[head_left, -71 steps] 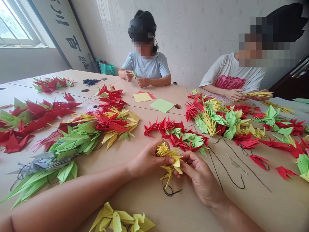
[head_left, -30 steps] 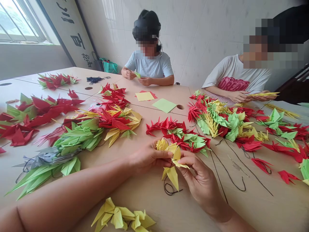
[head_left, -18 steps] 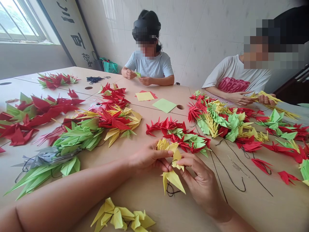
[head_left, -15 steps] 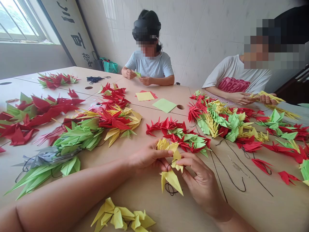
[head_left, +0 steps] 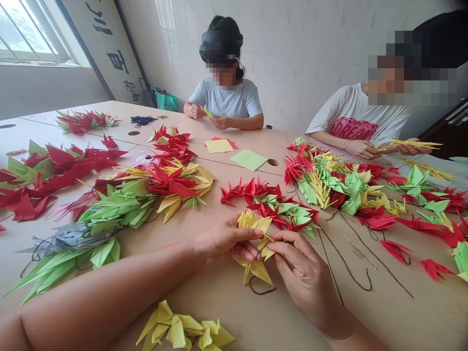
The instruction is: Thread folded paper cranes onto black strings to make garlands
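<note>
A pale wooden counter (head_left: 402, 321) spreads beneath everything. Across it sit a person in a light blue shirt (head_left: 228, 100) and, to the right, a person in a white shirt (head_left: 360, 119), both handling folded paper. A red, green and yellow heap (head_left: 329, 178) lies on the right; a green and grey pile (head_left: 117, 209) lies on the left. At the centre, the left hand (head_left: 230, 239) has thumb and fingers closed around a yellow folded-paper bunch (head_left: 250, 220), held above the counter, while the right hand (head_left: 303, 263) pinches one of its pieces between thumb and fingertips. Nearer the front edge rests another yellow cluster (head_left: 179, 329). Beyond lies a plain green sheet (head_left: 248, 159). A thin black cord (head_left: 261, 292) curls just below the bunch.
</note>
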Demonstrator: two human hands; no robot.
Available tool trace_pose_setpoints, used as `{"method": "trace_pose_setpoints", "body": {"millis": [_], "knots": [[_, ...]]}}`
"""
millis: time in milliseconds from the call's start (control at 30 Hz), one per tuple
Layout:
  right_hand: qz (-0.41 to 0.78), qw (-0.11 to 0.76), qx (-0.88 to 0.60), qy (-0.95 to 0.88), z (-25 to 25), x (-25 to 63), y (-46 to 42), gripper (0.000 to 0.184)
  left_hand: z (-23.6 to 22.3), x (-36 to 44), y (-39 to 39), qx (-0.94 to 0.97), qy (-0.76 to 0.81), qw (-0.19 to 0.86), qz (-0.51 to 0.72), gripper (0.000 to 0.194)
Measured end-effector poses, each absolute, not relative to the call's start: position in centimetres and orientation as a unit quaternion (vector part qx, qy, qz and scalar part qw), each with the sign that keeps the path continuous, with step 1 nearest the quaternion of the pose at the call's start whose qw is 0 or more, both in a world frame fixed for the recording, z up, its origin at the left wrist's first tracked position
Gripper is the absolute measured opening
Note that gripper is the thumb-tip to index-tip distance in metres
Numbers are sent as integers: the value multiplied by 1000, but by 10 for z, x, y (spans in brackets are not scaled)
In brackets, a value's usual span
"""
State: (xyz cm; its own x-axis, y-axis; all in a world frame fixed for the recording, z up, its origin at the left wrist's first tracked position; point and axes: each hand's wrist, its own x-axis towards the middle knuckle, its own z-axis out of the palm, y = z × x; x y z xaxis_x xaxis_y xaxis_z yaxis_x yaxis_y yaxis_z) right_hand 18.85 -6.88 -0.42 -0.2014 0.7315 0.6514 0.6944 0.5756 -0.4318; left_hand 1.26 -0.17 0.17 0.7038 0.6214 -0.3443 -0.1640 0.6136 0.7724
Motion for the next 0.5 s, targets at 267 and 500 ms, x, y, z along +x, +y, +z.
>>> {"method": "trace_pose_setpoints", "body": {"millis": [267,500], "knots": [[48,457,-452,-764,-4,187,-68,25,-1,13,-1,377,298,842,247,31],[88,474,-445,-755,-3,186,-69,26,-2,15,-2,387,295,832,268,33]]}}
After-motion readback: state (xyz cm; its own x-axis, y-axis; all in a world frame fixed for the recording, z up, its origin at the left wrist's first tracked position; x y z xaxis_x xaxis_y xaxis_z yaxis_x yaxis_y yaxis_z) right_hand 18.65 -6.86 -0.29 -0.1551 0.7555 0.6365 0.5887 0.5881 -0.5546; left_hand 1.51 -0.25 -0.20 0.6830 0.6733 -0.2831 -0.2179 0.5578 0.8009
